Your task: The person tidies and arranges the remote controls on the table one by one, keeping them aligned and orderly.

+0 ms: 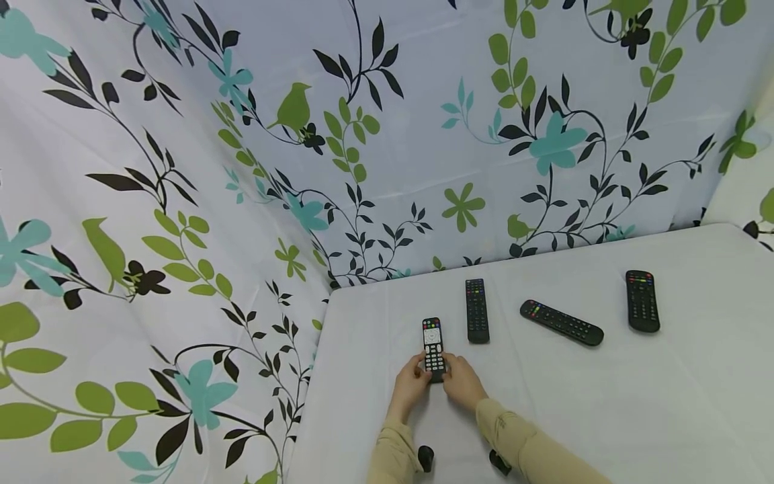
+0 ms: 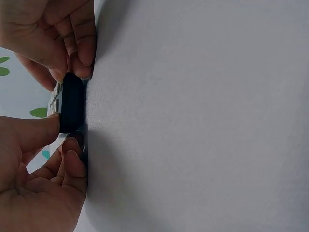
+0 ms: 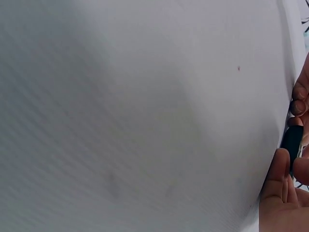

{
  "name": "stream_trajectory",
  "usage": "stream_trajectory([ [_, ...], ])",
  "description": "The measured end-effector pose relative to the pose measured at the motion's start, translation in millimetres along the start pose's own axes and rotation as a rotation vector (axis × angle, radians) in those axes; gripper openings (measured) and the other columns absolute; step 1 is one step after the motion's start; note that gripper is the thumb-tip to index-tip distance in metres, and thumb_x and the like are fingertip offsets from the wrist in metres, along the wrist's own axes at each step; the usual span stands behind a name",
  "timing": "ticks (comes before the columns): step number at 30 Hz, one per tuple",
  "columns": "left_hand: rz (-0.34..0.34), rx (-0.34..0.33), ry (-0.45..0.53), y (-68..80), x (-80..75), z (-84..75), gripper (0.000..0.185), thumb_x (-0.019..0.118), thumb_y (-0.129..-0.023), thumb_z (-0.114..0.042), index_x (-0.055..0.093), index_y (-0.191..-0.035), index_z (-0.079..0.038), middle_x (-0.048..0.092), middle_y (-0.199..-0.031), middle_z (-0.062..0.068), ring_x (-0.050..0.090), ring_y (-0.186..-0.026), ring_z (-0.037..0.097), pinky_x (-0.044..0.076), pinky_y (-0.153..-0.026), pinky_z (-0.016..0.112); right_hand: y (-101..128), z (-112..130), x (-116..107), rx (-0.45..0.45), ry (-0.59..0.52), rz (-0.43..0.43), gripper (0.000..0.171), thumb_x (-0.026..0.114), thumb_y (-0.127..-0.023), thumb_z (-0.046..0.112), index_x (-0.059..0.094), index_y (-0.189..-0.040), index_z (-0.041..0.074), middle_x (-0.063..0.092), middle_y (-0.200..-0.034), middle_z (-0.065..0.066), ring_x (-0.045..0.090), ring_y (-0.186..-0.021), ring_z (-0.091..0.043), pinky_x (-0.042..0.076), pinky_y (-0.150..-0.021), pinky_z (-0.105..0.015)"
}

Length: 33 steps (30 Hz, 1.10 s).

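Grip: left hand [image 1: 410, 384] and right hand [image 1: 462, 381] both pinch the small remote [image 1: 433, 347]
Risk: a fingertip-only hold could slip, dropping it onto the table [image 1: 665, 403]

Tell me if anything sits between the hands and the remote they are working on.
Nothing visible does. The left hand and right hand already grip the near end of the white-buttoned remote; the other three remotes lie apart, farther back.

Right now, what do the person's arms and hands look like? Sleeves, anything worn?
Both hands are bare: the left hand and right hand show no gloves or rings that I can make out. Both arms wear long tan sleeves, slightly creased, ending at the wrists. A small black device sits under the left wrist and another under the right. Fingers have short, unpainted nails.
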<state>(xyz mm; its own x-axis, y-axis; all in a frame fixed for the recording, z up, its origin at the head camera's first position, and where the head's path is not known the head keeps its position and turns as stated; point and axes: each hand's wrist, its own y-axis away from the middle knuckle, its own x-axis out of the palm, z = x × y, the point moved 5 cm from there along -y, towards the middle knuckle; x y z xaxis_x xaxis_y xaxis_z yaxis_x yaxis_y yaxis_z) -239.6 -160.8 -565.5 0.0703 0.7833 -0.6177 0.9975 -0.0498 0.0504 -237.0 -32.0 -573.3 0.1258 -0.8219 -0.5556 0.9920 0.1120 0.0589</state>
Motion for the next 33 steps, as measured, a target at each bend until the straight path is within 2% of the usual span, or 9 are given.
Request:
stream_trajectory([
  [5, -0.015, 0.011, 0.009, 4.7, 1.1, 0.9, 0.044, 0.06, -0.084, -0.002, 0.055, -0.127, -0.001, 0.053, -0.07, 0.003, 0.041, -0.062, 0.007, 0.037, -0.056, 0.02, 5.3, 0.4, 1.5, 0.001, -0.004, 0.001, 0.045, 0.056, -0.081, -0.001, 0.051, -0.125, -0.008, 0.051, -0.079, -0.007, 0.042, -0.068, -0.016, 0.036, -0.062, -0.029],
  [9, -0.017, -0.009, 0.017, 6.7, 2.5, 1.6, 0.044, 0.059, -0.084, -0.002, 0.054, -0.128, -0.001, 0.052, -0.07, 0.003, 0.041, -0.062, 0.008, 0.036, -0.056, 0.02, 7.3, -0.5, 1.1, -0.009, -0.008, -0.009, 0.045, 0.057, -0.081, 0.0, 0.052, -0.124, -0.008, 0.049, -0.077, -0.006, 0.042, -0.067, -0.015, 0.034, -0.06, -0.028],
  [21, -0.04, -0.018, 0.001, 6.0, 3.7, -2.7, 0.044, 0.058, -0.085, -0.001, 0.054, -0.129, -0.003, 0.053, -0.072, 0.005, 0.042, -0.063, 0.009, 0.036, -0.056, 0.022, 6.5, -4.6, 0.9, -0.016, -0.015, -0.023, 0.045, 0.057, -0.083, 0.003, 0.051, -0.126, -0.007, 0.048, -0.077, -0.004, 0.04, -0.068, -0.014, 0.032, -0.06, -0.025],
  [33, -0.074, -0.047, -0.014, 8.8, 1.7, -3.4, 0.045, 0.058, -0.082, -0.005, 0.055, -0.127, -0.005, 0.051, -0.064, -0.001, 0.042, -0.056, 0.007, 0.035, -0.052, 0.02, 8.9, -6.7, 3.2, 0.01, -0.041, -0.001, 0.047, 0.053, -0.085, 0.006, 0.048, -0.13, -0.004, 0.047, -0.079, -0.004, 0.04, -0.068, -0.014, 0.031, -0.059, -0.025],
])
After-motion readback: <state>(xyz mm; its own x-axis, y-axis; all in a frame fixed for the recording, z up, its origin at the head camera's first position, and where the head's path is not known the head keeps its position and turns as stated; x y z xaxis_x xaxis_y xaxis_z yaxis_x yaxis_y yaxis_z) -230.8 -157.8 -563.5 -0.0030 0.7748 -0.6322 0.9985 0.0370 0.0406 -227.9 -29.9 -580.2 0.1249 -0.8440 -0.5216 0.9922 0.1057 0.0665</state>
